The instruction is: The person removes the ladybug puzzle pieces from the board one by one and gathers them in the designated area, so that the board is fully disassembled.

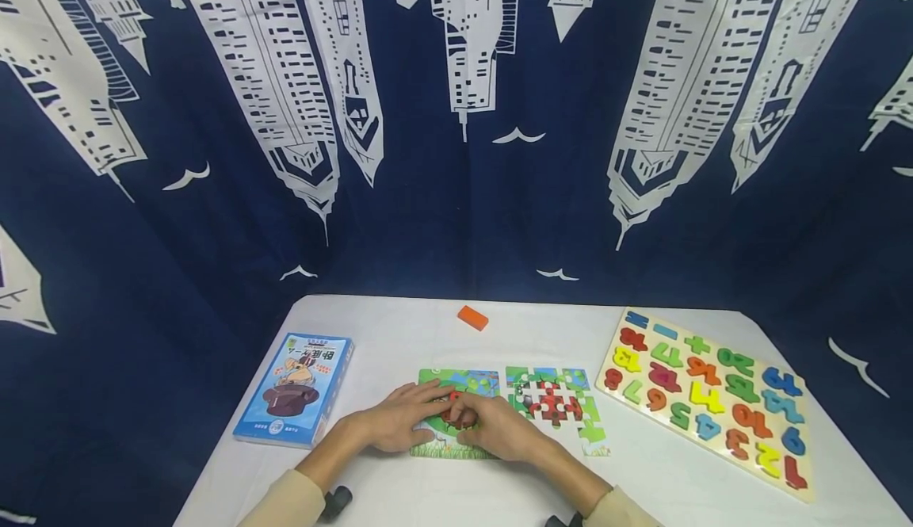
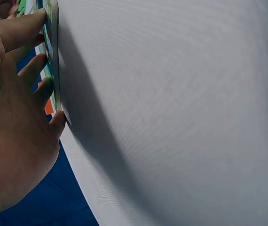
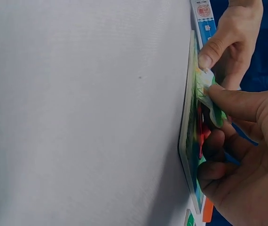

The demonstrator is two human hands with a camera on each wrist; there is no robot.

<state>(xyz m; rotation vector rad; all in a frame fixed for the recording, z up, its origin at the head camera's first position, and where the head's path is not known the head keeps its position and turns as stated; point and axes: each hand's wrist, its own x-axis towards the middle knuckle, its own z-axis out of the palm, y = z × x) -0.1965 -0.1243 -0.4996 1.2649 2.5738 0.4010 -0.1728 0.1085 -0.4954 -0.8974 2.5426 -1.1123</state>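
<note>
A picture board with a green scene and a red ladybug lies on the table. My left hand rests on its left part with the fingers extended, and in the left wrist view the fingertips touch the board near its edge. Over the right part, my right hand pinches a green and white puzzle piece between thumb and fingers, as the right wrist view shows. The left thumb is close to that piece; whether it touches it I cannot tell. Right of the board lie several joined ladybug puzzle pieces, with gaps among them.
A blue game box lies at the left. An orange block sits near the table's back edge. At the right is a wooden number board with colourful numerals. A dark blue cloth with white buildings hangs behind the white table.
</note>
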